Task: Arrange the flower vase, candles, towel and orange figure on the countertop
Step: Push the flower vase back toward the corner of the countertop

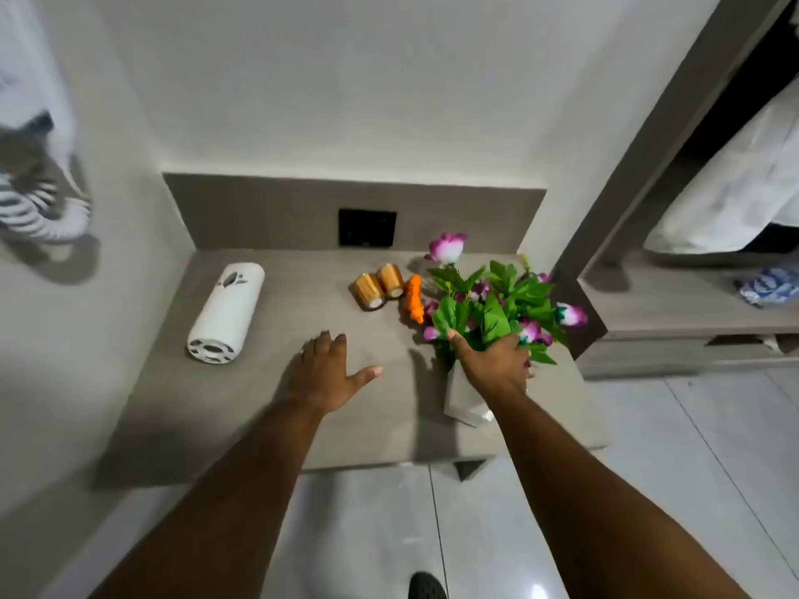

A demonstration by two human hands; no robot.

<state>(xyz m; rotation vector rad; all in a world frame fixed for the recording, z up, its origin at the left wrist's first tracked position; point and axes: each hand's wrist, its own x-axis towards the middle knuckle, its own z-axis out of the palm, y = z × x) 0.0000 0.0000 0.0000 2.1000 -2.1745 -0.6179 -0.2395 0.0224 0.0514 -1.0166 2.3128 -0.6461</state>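
A grey flower vase [460, 397] with green leaves and purple-white flowers [501, 304] stands tilted at the right of the grey countertop [242, 404]. My right hand [490, 361] grips the bunch at the vase's neck. My left hand [330, 371] rests flat on the counter, fingers apart, holding nothing. Two amber candles [378, 287] lie side by side toward the back, touching the small orange figure [413, 298] to their right. No towel shows on the counter.
A white cylindrical dispenser [227, 311] lies on the left of the counter. A black wall socket [366, 227] sits on the backsplash. A striped towel [39, 196] hangs on the left wall. Shelves stand at right, tiled floor below.
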